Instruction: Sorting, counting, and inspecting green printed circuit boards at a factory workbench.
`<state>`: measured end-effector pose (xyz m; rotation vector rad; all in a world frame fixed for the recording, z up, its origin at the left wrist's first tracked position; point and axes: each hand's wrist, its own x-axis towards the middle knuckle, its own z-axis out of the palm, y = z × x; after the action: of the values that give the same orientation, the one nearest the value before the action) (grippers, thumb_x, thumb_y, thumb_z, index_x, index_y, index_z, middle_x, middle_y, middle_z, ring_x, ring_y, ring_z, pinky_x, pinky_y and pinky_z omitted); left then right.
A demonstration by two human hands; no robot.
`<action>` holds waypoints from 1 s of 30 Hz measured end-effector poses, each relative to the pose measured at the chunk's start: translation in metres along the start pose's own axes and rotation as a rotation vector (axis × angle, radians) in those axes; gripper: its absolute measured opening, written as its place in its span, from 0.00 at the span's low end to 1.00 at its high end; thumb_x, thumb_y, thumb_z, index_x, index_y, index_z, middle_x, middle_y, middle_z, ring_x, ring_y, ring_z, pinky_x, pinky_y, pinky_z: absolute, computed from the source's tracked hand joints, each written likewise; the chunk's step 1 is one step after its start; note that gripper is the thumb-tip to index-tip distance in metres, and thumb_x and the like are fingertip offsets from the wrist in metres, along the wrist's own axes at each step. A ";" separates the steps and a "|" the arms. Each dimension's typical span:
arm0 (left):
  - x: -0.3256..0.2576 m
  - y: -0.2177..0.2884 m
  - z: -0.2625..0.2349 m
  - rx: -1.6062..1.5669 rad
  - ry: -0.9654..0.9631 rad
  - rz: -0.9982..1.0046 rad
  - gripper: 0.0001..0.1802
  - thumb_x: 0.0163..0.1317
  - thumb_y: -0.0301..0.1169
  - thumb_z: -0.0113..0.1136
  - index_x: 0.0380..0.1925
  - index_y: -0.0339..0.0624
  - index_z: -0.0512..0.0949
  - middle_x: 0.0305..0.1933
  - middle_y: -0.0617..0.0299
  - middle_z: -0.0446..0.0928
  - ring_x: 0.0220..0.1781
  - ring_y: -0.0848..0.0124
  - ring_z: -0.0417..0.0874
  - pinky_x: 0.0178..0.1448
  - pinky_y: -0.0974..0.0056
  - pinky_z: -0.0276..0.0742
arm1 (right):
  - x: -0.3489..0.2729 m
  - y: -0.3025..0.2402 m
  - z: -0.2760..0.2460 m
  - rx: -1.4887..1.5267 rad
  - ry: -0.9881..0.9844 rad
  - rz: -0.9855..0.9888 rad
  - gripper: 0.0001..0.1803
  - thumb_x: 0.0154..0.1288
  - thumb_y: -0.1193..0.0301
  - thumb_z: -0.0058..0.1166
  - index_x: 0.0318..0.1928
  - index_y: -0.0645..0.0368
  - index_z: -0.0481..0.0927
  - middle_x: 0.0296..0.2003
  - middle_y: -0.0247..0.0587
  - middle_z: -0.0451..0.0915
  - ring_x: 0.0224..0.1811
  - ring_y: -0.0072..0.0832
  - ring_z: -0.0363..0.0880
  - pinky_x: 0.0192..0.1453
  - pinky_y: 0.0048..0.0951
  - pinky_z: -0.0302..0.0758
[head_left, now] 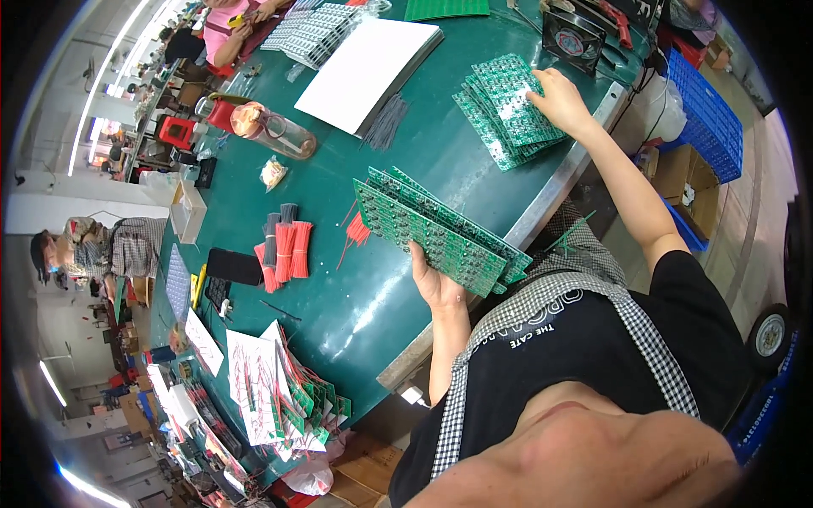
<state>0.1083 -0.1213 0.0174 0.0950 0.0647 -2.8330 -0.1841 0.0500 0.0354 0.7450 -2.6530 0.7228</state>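
My left hand (439,286) is closed around the lower edge of several green circuit boards (428,233). They stand tilted on edge above the green table, slightly fanned, with my thumb on the near board's face. Farther to the right, my right hand (561,103) grips the right edge of a second group of green circuit boards (508,106), which lies fanned out near the table's metal edge. Some of those fingers are hidden by the hand itself. Loose red wires (357,227) lie just left of the boards in my left hand.
Bundled red and black wires (292,250), a clear bottle (284,131) and a white stack (368,72) are on the table (356,296). Boards with wires (292,398) are piled front left. A black fan (573,41) stands far right, beyond it a blue crate (703,110). Another person (227,34) sits across.
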 end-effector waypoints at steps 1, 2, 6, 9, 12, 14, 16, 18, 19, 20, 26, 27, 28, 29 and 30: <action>0.000 0.000 0.000 -0.005 -0.003 -0.007 0.20 0.60 0.40 0.54 0.50 0.42 0.72 0.52 0.57 0.74 0.54 0.58 0.73 0.60 0.48 0.65 | -0.002 0.001 0.001 -0.009 0.075 -0.084 0.20 0.52 0.63 0.56 0.40 0.66 0.73 0.38 0.55 0.75 0.40 0.48 0.74 0.46 0.41 0.71; 0.001 -0.001 0.000 -0.004 -0.001 -0.012 0.20 0.60 0.40 0.54 0.50 0.42 0.72 0.52 0.57 0.74 0.54 0.58 0.73 0.60 0.48 0.65 | -0.003 0.002 0.000 -0.018 0.151 -0.167 0.20 0.54 0.63 0.55 0.42 0.65 0.74 0.39 0.54 0.74 0.40 0.48 0.73 0.46 0.41 0.71; 0.003 -0.001 0.000 -0.053 -0.009 -0.006 0.21 0.60 0.40 0.53 0.51 0.41 0.71 0.53 0.55 0.73 0.56 0.56 0.71 0.61 0.46 0.63 | -0.033 -0.057 -0.031 0.539 -0.280 -0.038 0.19 0.61 0.61 0.50 0.46 0.63 0.74 0.40 0.43 0.76 0.38 0.34 0.75 0.44 0.31 0.72; 0.002 0.000 -0.007 -0.043 -0.061 -0.058 0.24 0.60 0.37 0.53 0.55 0.39 0.67 0.56 0.52 0.69 0.58 0.55 0.69 0.63 0.45 0.61 | -0.085 -0.125 -0.072 1.330 -1.057 0.150 0.19 0.67 0.60 0.45 0.45 0.64 0.75 0.36 0.33 0.76 0.34 0.17 0.70 0.39 0.18 0.70; 0.005 -0.003 -0.010 0.023 -0.067 -0.020 0.24 0.61 0.38 0.51 0.56 0.39 0.65 0.57 0.52 0.69 0.59 0.55 0.68 0.63 0.47 0.61 | -0.101 -0.131 -0.055 1.272 -0.938 -0.029 0.16 0.67 0.65 0.44 0.45 0.68 0.74 0.31 0.30 0.77 0.32 0.12 0.68 0.34 0.16 0.68; 0.003 -0.002 -0.006 0.123 -0.032 0.009 0.25 0.62 0.38 0.50 0.57 0.39 0.64 0.58 0.52 0.68 0.59 0.56 0.68 0.63 0.48 0.61 | -0.102 -0.127 -0.051 1.266 -0.886 0.040 0.15 0.66 0.68 0.46 0.44 0.68 0.74 0.31 0.30 0.76 0.33 0.12 0.69 0.34 0.16 0.68; 0.001 -0.003 -0.008 0.127 -0.028 0.035 0.25 0.62 0.38 0.50 0.58 0.39 0.63 0.58 0.52 0.67 0.60 0.56 0.68 0.64 0.48 0.60 | -0.100 -0.132 -0.060 1.376 -0.798 0.195 0.11 0.62 0.74 0.48 0.43 0.68 0.74 0.34 0.30 0.76 0.36 0.12 0.70 0.40 0.17 0.68; -0.001 -0.001 -0.007 0.103 -0.010 0.053 0.25 0.62 0.38 0.50 0.57 0.40 0.64 0.58 0.53 0.67 0.59 0.56 0.68 0.64 0.47 0.60 | -0.096 -0.131 -0.062 1.383 -0.757 0.191 0.08 0.62 0.75 0.48 0.40 0.67 0.74 0.33 0.29 0.76 0.35 0.11 0.71 0.39 0.16 0.68; -0.001 0.000 -0.008 0.102 -0.012 0.047 0.25 0.62 0.38 0.50 0.57 0.40 0.64 0.58 0.53 0.67 0.59 0.56 0.68 0.64 0.47 0.60 | -0.094 -0.124 -0.058 1.370 -0.726 0.195 0.07 0.62 0.75 0.48 0.38 0.66 0.74 0.32 0.29 0.76 0.35 0.11 0.71 0.39 0.16 0.68; -0.001 0.002 -0.011 0.035 -0.036 0.037 0.23 0.62 0.39 0.50 0.55 0.39 0.67 0.57 0.53 0.69 0.59 0.56 0.68 0.63 0.47 0.61 | -0.092 -0.121 -0.057 1.400 -0.684 0.213 0.06 0.62 0.75 0.48 0.38 0.65 0.74 0.32 0.29 0.76 0.34 0.11 0.71 0.39 0.16 0.68; -0.004 0.016 -0.007 0.011 0.099 0.081 0.13 0.60 0.39 0.55 0.35 0.41 0.76 0.36 0.60 0.72 0.38 0.69 0.78 0.38 0.59 0.78 | -0.073 -0.099 -0.061 1.418 -0.554 0.287 0.08 0.61 0.74 0.49 0.40 0.64 0.72 0.34 0.31 0.77 0.36 0.14 0.73 0.42 0.17 0.69; -0.004 0.016 -0.007 -0.002 0.044 0.060 0.13 0.61 0.39 0.54 0.38 0.41 0.76 0.38 0.58 0.74 0.38 0.67 0.79 0.43 0.58 0.78 | -0.073 -0.094 -0.058 1.424 -0.556 0.281 0.10 0.61 0.75 0.49 0.43 0.65 0.73 0.37 0.33 0.77 0.38 0.15 0.74 0.44 0.19 0.70; -0.004 0.012 0.001 0.016 0.047 0.085 0.14 0.61 0.38 0.53 0.41 0.41 0.76 0.42 0.57 0.75 0.41 0.64 0.79 0.46 0.57 0.77 | -0.073 -0.093 -0.056 1.433 -0.568 0.272 0.13 0.61 0.76 0.50 0.46 0.65 0.73 0.40 0.35 0.78 0.39 0.16 0.75 0.46 0.20 0.71; -0.003 0.008 0.007 0.035 0.050 0.111 0.15 0.62 0.37 0.52 0.43 0.40 0.75 0.45 0.55 0.76 0.43 0.62 0.79 0.49 0.56 0.76 | -0.074 -0.094 -0.056 1.431 -0.574 0.272 0.13 0.61 0.76 0.50 0.46 0.65 0.73 0.40 0.35 0.78 0.39 0.16 0.75 0.46 0.20 0.71; -0.001 0.011 -0.003 -0.002 -0.036 0.056 0.17 0.62 0.36 0.51 0.48 0.40 0.74 0.51 0.53 0.74 0.50 0.59 0.77 0.55 0.52 0.72 | -0.077 -0.097 -0.056 1.431 -0.552 0.269 0.14 0.60 0.76 0.49 0.48 0.65 0.72 0.41 0.37 0.78 0.41 0.19 0.76 0.48 0.20 0.71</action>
<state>0.1121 -0.1312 0.0143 0.0441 0.0556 -2.7773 -0.0596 0.0394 0.0886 0.9200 -2.2549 2.9159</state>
